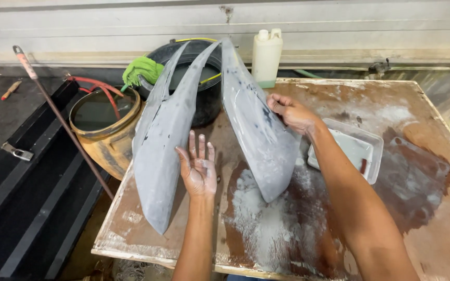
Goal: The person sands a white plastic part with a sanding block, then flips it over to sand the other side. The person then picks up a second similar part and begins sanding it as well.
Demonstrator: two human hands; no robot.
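A long grey primed body panel with two pointed arms, left arm (160, 140) and right arm (259, 130), stands tilted on a stained wooden table (417, 218). My left hand (198, 165) is flat and open, palm up, pressed against the inner edge of the left arm. My right hand (291, 112) is closed in a fist against the outer face of the right arm; whether it holds anything is hidden. White sanding dust (261, 224) covers the table between my arms.
A clear plastic tray with water (358, 148) sits right of my right forearm. Behind the panel stand a black bucket (204, 88), a yellow-brown drum of water (105, 130), a green cloth (141, 70) and a white plastic jug (266, 57). A metal rod (58, 117) leans at left.
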